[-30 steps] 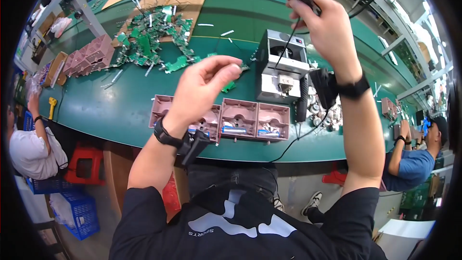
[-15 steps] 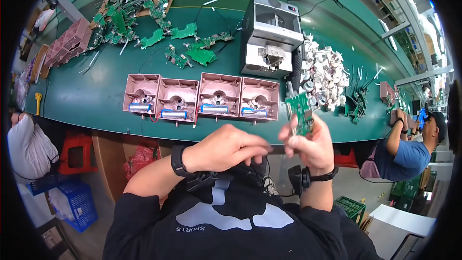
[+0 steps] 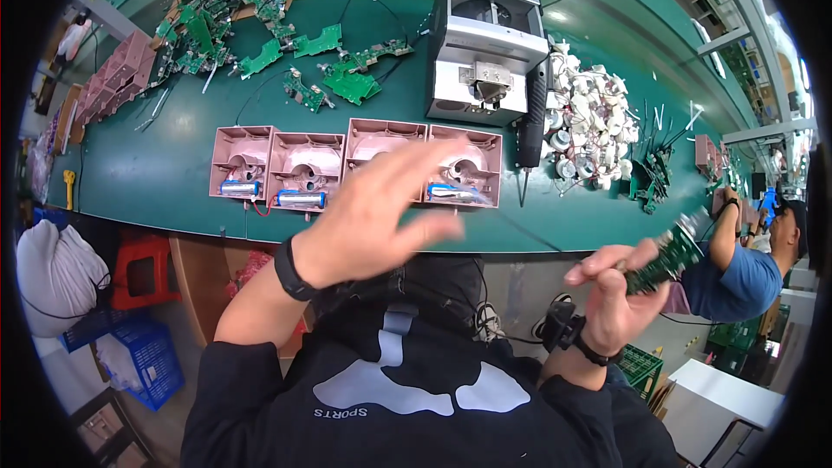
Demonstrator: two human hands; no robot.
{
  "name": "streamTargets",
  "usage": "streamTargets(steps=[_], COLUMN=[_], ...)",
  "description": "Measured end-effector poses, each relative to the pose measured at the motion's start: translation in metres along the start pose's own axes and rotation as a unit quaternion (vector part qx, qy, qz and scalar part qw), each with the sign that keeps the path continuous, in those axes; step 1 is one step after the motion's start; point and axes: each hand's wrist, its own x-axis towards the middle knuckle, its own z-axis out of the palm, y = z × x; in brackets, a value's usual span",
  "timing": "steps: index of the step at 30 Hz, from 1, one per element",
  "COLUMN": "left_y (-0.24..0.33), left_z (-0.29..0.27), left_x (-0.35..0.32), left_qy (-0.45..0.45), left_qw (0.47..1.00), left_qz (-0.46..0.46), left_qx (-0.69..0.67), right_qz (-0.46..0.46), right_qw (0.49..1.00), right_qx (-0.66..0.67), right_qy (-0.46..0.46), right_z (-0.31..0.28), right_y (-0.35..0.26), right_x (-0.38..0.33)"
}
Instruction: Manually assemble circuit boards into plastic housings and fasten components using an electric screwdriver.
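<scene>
Green circuit board (image 3: 666, 262) has been shifted right, now pinched by the right hand (image 3: 617, 299) near the surface's (image 3: 568, 224) front edge, while the left hand (image 3: 368, 218), fingers spread, seemingly empty, has been raised across the pink housings (image 3: 308, 152), so the board is supported one-handed, clear of them.

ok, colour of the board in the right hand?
Green; the board shows best in the head view.

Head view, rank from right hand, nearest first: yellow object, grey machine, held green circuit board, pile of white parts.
1. Green circuit board: held in the right hand.
2. Pile of white parts: beyond the hand, right of the machine.
3. Grey machine: left of that pile.
4. Yellow object: far left of the view.
</scene>
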Motion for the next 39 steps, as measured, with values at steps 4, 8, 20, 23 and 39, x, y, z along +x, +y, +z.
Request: streamTargets(steps=[4,8,20,23,39], left_y=[-0.015,-0.024,-0.034,-0.031,0.006], left_z=[0.018,0.041,0.045,0.042,0.03], left_x=[0.016,0.023,0.029,0.028,0.024], left_qy=[-0.019,-0.095,-0.065,-0.06,-0.05], left_qw=[0.984,0.95,0.973,0.972,0.983], left_qz=[-0.012,0.016,0.032,0.038,0.074], left_qx=[0.177,0.299,0.22,0.225,0.162], right_qz=[-0.066,-0.067,-0.041,-0.029,-0.234], right_qw=[0.99,0.983,0.966,0.966,0.891], right_qx=[-0.121,-0.169,-0.232,-0.23,-0.363], right_qy=[0.005,-0.026,-0.107,-0.113,-0.142], right_z=[0.002,0.009,0.005,0.007,0.025], right_y=[-0.003,0.005,0.018,0.02,0.056], right_x=[-0.001,-0.002,-0.003,-0.001,0.007])
